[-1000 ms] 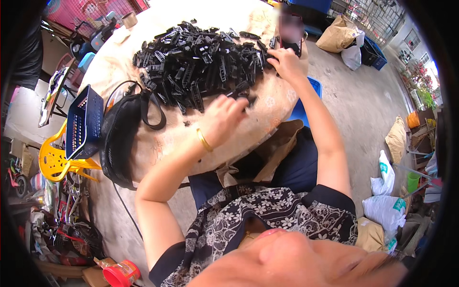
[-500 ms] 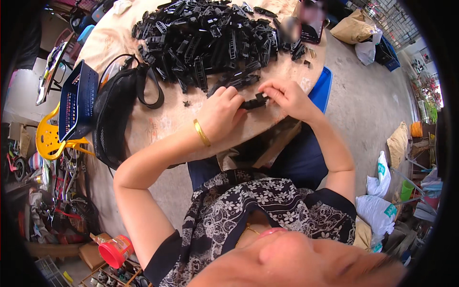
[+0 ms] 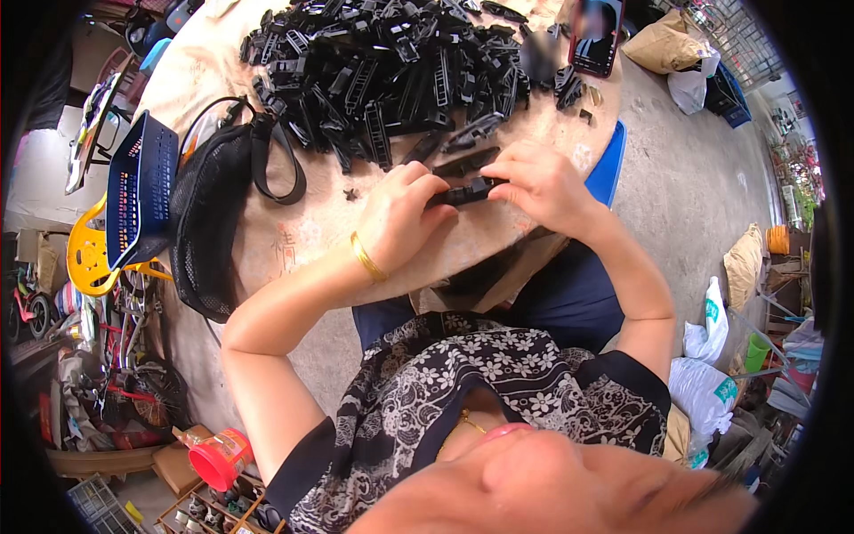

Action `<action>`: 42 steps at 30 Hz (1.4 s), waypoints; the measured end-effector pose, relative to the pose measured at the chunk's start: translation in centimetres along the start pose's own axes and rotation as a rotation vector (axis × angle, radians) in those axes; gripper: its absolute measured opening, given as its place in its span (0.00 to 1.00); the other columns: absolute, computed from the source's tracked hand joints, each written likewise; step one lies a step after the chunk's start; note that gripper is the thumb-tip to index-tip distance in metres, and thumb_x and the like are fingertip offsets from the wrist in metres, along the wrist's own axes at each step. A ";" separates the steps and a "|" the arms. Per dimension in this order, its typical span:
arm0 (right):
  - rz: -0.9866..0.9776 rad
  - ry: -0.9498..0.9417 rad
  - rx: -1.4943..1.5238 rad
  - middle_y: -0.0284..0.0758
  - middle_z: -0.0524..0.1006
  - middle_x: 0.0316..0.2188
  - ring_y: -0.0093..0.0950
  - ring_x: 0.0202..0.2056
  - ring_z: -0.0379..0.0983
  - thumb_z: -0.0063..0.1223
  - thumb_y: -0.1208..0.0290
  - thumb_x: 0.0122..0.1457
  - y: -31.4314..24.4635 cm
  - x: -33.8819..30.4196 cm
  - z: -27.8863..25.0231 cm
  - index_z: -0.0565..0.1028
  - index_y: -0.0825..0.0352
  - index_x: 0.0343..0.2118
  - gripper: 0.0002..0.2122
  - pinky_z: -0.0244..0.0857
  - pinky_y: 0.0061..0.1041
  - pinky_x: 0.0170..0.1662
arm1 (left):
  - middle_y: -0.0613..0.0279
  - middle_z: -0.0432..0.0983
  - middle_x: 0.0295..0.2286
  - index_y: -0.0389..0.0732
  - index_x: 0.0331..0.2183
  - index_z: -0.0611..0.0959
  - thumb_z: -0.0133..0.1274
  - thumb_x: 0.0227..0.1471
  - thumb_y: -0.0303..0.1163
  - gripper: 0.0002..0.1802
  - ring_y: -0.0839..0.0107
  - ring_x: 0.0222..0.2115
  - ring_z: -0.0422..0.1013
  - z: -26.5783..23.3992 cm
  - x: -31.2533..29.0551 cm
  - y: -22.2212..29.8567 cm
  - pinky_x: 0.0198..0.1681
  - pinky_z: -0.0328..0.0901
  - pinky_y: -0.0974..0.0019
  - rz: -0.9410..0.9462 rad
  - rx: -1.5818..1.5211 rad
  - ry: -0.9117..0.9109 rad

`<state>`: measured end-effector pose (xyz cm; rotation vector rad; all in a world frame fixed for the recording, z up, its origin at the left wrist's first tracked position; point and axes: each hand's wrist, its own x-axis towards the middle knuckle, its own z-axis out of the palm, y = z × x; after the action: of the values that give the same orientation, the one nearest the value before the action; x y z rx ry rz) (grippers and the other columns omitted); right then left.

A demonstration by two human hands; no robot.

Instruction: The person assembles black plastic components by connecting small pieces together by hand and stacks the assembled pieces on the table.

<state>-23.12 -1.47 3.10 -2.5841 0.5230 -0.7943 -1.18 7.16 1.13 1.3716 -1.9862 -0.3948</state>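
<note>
A narrow black plastic part with a blocky end spans the gap between my hands, just over the near edge of the table. My left hand, below a gold bangle, grips its left end between thumb and fingers. At the other end, my right hand pinches it with the fingertips. Just beyond lies another long black part on the cloth. A large heap of similar black plastic parts covers the far middle of the table. The exact kind of these parts cannot be made out.
A cream cloth covers the round table. On its left lies a black mesh bag with a strap, beside a blue basket on a yellow chair. A phone stands at the far right, near loose scraps.
My right hand has shifted slightly and closed in on the right end of the black part, which now lies flatter between both hands. The view has moved slightly, uncovering more of the phone.
</note>
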 end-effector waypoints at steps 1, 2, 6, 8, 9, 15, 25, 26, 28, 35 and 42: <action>-0.001 -0.003 0.003 0.37 0.74 0.27 0.35 0.29 0.71 0.62 0.77 0.42 0.1 0.2 0.1 0.77 0.69 0.34 0.13 0.65 0.29 0.32 | 0.56 0.72 0.27 0.37 0.30 0.80 0.63 0.37 0.27 0.13 0.59 0.28 0.70 -0.1 0.0 0.0 0.31 0.66 0.62 -0.005 0.000 0.001; -0.009 -0.013 0.020 0.36 0.74 0.26 0.34 0.29 0.71 0.63 0.77 0.42 0.1 0.3 0.2 0.78 0.69 0.34 0.13 0.65 0.29 0.32 | 0.57 0.72 0.27 0.37 0.29 0.80 0.63 0.37 0.27 0.13 0.59 0.28 0.70 -0.1 -0.1 0.0 0.32 0.66 0.62 -0.017 0.003 0.006; 0.026 -0.038 0.073 0.36 0.73 0.25 0.35 0.30 0.70 0.62 0.74 0.42 -0.5 0.1 -0.3 0.78 0.69 0.31 0.11 0.65 0.30 0.33 | 0.57 0.72 0.26 0.36 0.28 0.80 0.63 0.36 0.27 0.12 0.58 0.29 0.70 -0.4 -0.1 0.2 0.32 0.66 0.62 0.022 0.036 0.010; 0.046 -0.058 0.070 0.36 0.73 0.25 0.35 0.30 0.70 0.62 0.74 0.42 -0.6 0.0 -0.3 0.78 0.69 0.31 0.11 0.65 0.30 0.33 | 0.57 0.72 0.26 0.36 0.27 0.80 0.63 0.35 0.27 0.12 0.58 0.30 0.70 -0.4 -0.1 0.2 0.33 0.65 0.61 0.002 0.031 -0.006; 0.063 -0.074 0.061 0.36 0.73 0.25 0.35 0.30 0.70 0.62 0.75 0.42 -0.6 -0.1 -0.2 0.77 0.69 0.31 0.11 0.65 0.30 0.33 | 0.57 0.72 0.26 0.36 0.27 0.80 0.63 0.35 0.26 0.12 0.58 0.30 0.70 -0.4 -0.2 0.2 0.33 0.65 0.61 -0.012 0.028 -0.019; -0.025 -0.024 0.061 0.36 0.72 0.26 0.35 0.30 0.70 0.60 0.76 0.41 -1.1 0.1 1.9 0.77 0.69 0.31 0.10 0.65 0.31 0.32 | 0.57 0.71 0.25 0.36 0.27 0.80 0.63 0.33 0.26 0.13 0.58 0.30 0.69 0.2 0.0 0.3 0.32 0.65 0.61 0.040 -0.010 -0.012; 0.167 -0.373 0.330 0.36 0.73 0.24 0.33 0.28 0.71 0.61 0.71 0.44 -1.0 -0.5 -1.9 0.77 0.68 0.30 0.10 0.65 0.28 0.30 | 0.60 0.71 0.28 0.38 0.32 0.79 0.65 0.36 0.31 0.17 0.64 0.28 0.69 -1.0 1.1 0.2 0.30 0.66 0.65 -0.012 -0.083 -0.069; 0.107 -0.526 0.379 0.36 0.73 0.24 0.33 0.28 0.71 0.61 0.70 0.44 -1.2 -0.7 -2.5 0.77 0.68 0.30 0.10 0.65 0.29 0.30 | 0.60 0.71 0.28 0.38 0.32 0.79 0.65 0.36 0.31 0.17 0.64 0.28 0.69 -0.9 1.2 0.1 0.30 0.66 0.65 -0.010 -0.081 -0.064; -0.004 -0.563 0.344 0.37 0.74 0.25 0.38 0.31 0.72 0.61 0.70 0.42 -1.8 -1.9 -2.2 0.77 0.66 0.28 0.09 0.66 0.32 0.35 | 0.61 0.72 0.31 0.38 0.34 0.78 0.63 0.36 0.30 0.19 0.61 0.34 0.67 -0.4 1.8 0.4 0.37 0.66 0.62 0.173 0.193 0.185; 0.119 -0.311 0.262 0.37 0.75 0.25 0.36 0.28 0.73 0.58 0.67 0.50 -2.4 -0.7 -2.0 0.77 0.66 0.30 0.08 0.66 0.31 0.33 | 0.58 0.74 0.29 0.39 0.35 0.78 0.60 0.38 0.27 0.16 0.58 0.33 0.68 0.3 1.0 0.1 0.37 0.65 0.59 0.186 0.143 0.034; 0.049 0.164 -0.064 0.40 0.77 0.26 0.37 0.31 0.74 0.57 0.70 0.50 1.9 5.5 2.0 0.77 0.69 0.31 0.08 0.68 0.32 0.34 | 0.51 0.71 0.31 0.37 0.40 0.75 0.52 0.45 0.24 0.16 0.53 0.34 0.68 0.4 0.0 1.1 0.37 0.65 0.57 0.105 -0.011 -0.069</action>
<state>-18.18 -5.10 3.18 -2.5660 0.6679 -0.9937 -2.24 7.52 1.52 1.2558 -2.0994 -0.4088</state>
